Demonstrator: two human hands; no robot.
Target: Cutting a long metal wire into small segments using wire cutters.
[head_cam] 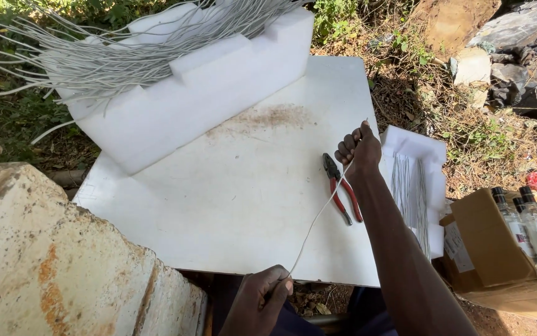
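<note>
A thin white wire [318, 214] stretches taut between my two hands over a white board [243, 205]. My right hand [358, 149] is fisted around its far end above the board's right side. My left hand [262, 298] pinches its near end just below the board's front edge. Red-handled pliers [342, 186] lie on the board right beside my right wrist, not held.
A white foam block [218, 87] at the board's back carries a big bundle of grey wires [125, 50]. Straight cut wires lie on foam [411, 186] at right. A cardboard box of clear bottles [530, 236] stands far right. A rough stone [50, 255] is at left.
</note>
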